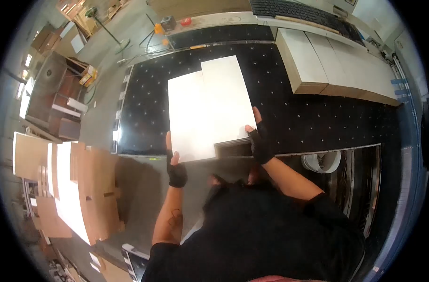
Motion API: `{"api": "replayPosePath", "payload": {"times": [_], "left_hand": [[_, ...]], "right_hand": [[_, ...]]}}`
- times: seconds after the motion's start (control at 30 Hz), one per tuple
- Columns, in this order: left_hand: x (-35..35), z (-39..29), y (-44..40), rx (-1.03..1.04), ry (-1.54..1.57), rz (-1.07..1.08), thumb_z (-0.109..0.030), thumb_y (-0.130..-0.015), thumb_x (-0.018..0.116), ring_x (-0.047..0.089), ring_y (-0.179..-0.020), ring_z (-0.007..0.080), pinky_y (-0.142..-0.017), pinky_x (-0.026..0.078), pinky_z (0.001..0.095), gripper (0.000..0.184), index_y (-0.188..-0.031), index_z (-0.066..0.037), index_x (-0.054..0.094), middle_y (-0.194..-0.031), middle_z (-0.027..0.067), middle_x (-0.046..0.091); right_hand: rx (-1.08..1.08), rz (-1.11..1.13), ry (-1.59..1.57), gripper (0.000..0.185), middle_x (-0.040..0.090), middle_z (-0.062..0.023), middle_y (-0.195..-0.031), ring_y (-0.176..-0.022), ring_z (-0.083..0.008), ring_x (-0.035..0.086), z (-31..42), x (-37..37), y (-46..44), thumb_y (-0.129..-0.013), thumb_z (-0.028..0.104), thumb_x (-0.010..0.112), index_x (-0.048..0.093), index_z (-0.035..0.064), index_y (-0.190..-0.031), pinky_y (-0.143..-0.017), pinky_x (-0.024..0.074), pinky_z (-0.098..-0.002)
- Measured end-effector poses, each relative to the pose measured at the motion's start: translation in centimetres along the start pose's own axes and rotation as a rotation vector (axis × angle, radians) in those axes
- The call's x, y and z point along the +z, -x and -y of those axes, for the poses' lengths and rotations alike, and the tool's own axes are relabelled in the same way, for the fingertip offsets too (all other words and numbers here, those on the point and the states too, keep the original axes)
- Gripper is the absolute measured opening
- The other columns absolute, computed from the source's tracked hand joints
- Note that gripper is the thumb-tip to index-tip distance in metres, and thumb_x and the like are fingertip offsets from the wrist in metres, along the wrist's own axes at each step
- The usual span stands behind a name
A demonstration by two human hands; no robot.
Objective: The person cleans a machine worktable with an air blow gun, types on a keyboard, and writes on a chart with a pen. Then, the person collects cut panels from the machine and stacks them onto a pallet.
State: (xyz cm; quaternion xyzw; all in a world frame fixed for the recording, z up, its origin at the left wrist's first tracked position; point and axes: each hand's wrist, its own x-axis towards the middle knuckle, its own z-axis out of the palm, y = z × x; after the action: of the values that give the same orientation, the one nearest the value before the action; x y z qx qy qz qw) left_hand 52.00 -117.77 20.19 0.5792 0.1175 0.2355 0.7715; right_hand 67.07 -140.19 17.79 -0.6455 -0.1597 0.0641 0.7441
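Two white panels (209,108) lie side by side over the dotted black tabletop (289,117), the right one offset farther away than the left. A brown layered edge shows at their near right corner. My left hand (176,171), in a black fingerless glove, grips the near left edge with the thumb on top. On the right side, my right hand (260,143), gloved the same way, clasps the other panel's edge with its thumb on the white face. Fingers under the panels are partly hidden. Whether the panels rest on the table or are lifted, I cannot tell.
Several thick white-topped boards (339,61) sit at the table's right rear, below a black keyboard (303,14). A white bucket (321,162) is under the near right edge. Stacked brown and white panels (90,188) stand at left. A green metal stand (106,29) is behind.
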Motion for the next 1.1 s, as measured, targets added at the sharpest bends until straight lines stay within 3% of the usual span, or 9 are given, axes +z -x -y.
{"api": "replayPosePath", "payload": {"times": [0.03,0.17,0.37,0.5,0.6,0.8,1.0,1.07,1.1], "left_hand": [[-0.5,-0.1,-1.0,-0.022,0.069,-0.004,-0.027,-0.088,0.05,0.044,-0.124,0.022,-0.104,0.036,0.0361,0.078,-0.154,-0.007,0.015,-0.145,0.014,0.038],[-4.1,0.7,-6.6,-0.075,0.062,0.055,-0.032,-0.089,0.052,0.038,-0.132,0.0281,-0.109,0.03,0.0421,0.076,-0.154,-0.015,0.018,-0.149,0.0139,0.035],[-4.0,0.4,-16.9,-0.011,0.149,0.136,-0.028,-0.092,0.05,0.027,-0.142,0.0255,-0.115,0.022,0.0402,0.071,-0.153,-0.008,0.019,-0.156,0.0115,0.026],[-4.7,2.6,-22.5,0.028,0.087,0.124,-0.031,-0.091,0.052,0.027,-0.142,0.0268,-0.115,0.022,0.0404,0.073,-0.153,-0.007,0.02,-0.155,0.0127,0.027],[-4.4,3.3,-24.9,0.058,0.131,0.147,-0.032,-0.091,0.052,0.029,-0.141,0.0273,-0.114,0.024,0.0405,0.074,-0.152,-0.006,0.021,-0.154,0.0139,0.029],[-3.0,3.9,-27.7,0.095,0.229,0.174,-0.037,-0.09,0.051,0.035,-0.137,0.0272,-0.112,0.028,0.0405,0.074,-0.151,-0.004,0.024,-0.15,0.0145,0.034],[-2.5,4.4,-27.8,0.323,0.194,0.178,-0.042,-0.096,0.047,0.044,-0.126,0.0239,-0.108,0.034,0.0408,0.065,-0.142,0.0,0.033,-0.135,0.0127,0.046],[-2.3,2.7,-27.2,0.146,0.216,0.157,-0.047,-0.098,0.041,0.05,-0.118,0.0228,-0.101,0.039,0.0398,0.061,-0.136,0.001,0.04,-0.129,0.0119,0.051],[-2.4,3.3,-27.4,0.132,0.2,0.094,-0.049,-0.099,0.038,0.053,-0.114,0.0223,-0.098,0.042,0.0392,0.06,-0.133,0.001,0.043,-0.126,0.0115,0.053]], "right_hand": [[0.011,-0.017,-0.043,0.064,0.04,-0.0172,-0.145,-0.134,-0.0236,0.037,0.2,1.0,-0.8,-0.091,0.018,0.053,0.029,-0.0021,-0.147,-0.112,0.0265,-0.0359],[-0.08,-0.107,0.005,0.058,0.045,-0.0134,-0.142,-0.132,-0.0216,0.04,-2.8,4.3,-5.6,-0.089,0.014,0.053,0.038,-0.0026,-0.143,-0.111,0.0268,-0.0337],[-0.061,-0.276,-0.014,0.052,0.053,-0.0165,-0.136,-0.125,-0.0237,0.048,-3.7,7.7,-13.6,-0.091,0.022,0.057,0.048,0.0001,-0.138,-0.107,0.0338,-0.0345],[-0.043,-0.371,0.371,0.055,0.058,-0.0193,-0.13,-0.118,-0.0287,0.056,-5.4,7.2,-18.2,-0.09,0.034,0.057,0.052,0.0053,-0.136,-0.102,0.0398,-0.0363],[-0.074,-0.396,0.243,0.053,0.06,-0.0195,-0.127,-0.115,-0.0286,0.058,-5.7,7.5,-19.4,-0.089,0.031,0.058,0.054,0.0044,-0.135,-0.1,0.0415,-0.0365],[-0.079,-0.411,0.243,0.055,0.057,-0.018,-0.131,-0.118,-0.0262,0.055,-4.8,7.8,-19.1,-0.089,0.03,0.061,0.051,0.005,-0.137,-0.101,0.0405,-0.0345],[0.066,-0.333,0.279,0.068,0.048,-0.0203,-0.14,-0.127,-0.032,0.048,-4.0,7.4,-18.8,-0.093,0.049,0.052,0.041,0.0062,-0.144,-0.108,0.0341,-0.0405],[0.165,-0.352,0.628,0.077,0.046,-0.022,-0.142,-0.13,-0.0345,0.045,0.2,8.5,-18.1,-0.092,0.058,0.049,0.038,0.0033,-0.145,-0.11,0.0321,-0.044],[0.096,-0.401,0.455,0.08,0.044,-0.023,-0.143,-0.13,-0.037,0.045,0.3,7.4,-17.0,-0.092,0.06,0.048,0.038,0.0009,-0.144,-0.11,0.0332,-0.0452]]}}
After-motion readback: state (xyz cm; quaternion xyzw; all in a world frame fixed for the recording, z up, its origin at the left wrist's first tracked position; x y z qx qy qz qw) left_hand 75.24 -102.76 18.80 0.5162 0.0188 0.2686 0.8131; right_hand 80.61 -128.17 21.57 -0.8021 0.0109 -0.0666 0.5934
